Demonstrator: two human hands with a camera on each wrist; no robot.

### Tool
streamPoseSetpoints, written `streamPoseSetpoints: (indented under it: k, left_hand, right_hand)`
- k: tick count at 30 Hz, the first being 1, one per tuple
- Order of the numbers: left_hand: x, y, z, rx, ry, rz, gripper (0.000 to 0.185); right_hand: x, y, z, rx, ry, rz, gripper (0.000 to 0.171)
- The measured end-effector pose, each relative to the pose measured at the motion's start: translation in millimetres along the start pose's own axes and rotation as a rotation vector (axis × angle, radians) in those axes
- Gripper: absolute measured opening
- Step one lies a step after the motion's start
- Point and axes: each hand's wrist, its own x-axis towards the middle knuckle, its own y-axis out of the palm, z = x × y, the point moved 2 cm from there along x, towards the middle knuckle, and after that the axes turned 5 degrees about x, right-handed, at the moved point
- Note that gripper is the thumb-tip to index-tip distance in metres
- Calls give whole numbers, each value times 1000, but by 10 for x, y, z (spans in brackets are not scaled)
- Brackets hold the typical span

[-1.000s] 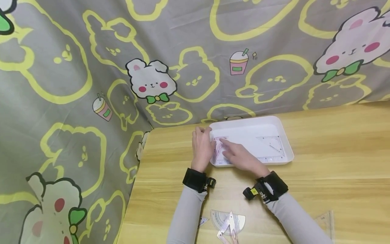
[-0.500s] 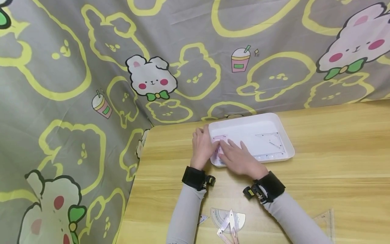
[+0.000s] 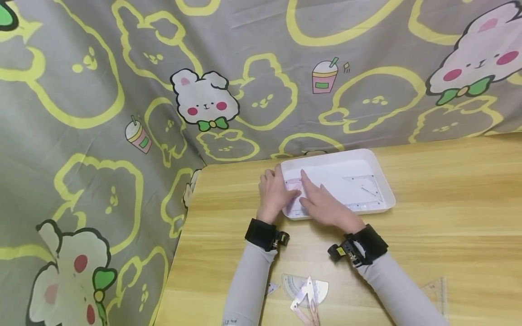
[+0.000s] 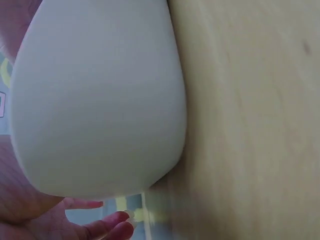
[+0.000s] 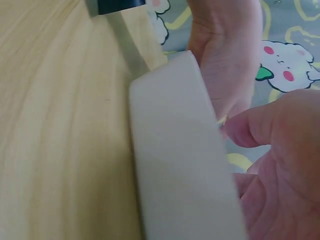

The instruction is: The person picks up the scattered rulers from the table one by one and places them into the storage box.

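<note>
Both hands at the left end of the white tray point(image 3: 377, 174) on the worktop point(image 3: 448, 190), left hand point(image 3: 274, 194) and right hand point(image 3: 326, 206) flat-fingered on the pink set square point(image 3: 294, 190), clear set square point(image 3: 364, 190) already inside, protractor point(image 3: 303, 290) and others outside.

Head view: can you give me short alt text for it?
Both hands, left hand and right hand, press a pinkish set square at the left end of a white tray on a wooden table.
</note>
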Motion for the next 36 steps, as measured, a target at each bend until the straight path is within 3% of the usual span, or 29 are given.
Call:
streamPoseSetpoints:
  k: [6, 12, 16, 23, 29, 36]
  left_hand:
    - [-165, -267, -55, -46, 64, -67, 92]
    - [-594, -645, -34, -201, 184, -123, 78]
    - [-868, -814, -20, -296, 260, -108, 70]
    - [-1351, -745, -55, -194, 339, 16, 69]
    - [-1797, -616, -35, -114, 320, 44, 66]
    - [-2300, -436, -30, -91, 286, 100, 66]
  right_hand:
    - [-183, -212, 269, 14, -53, -69, 71]
    - [-497, -207, 512, 29, -145, -160, 68]
    - [-620, -150, 631, 5, -205, -170, 65]
    - [-942, -42, 628, -54, -188, -137, 67]
    - [-1196, 116, 630, -128, -225, -97, 70]
    - [-1486, 359, 657, -154, -231, 2, 76]
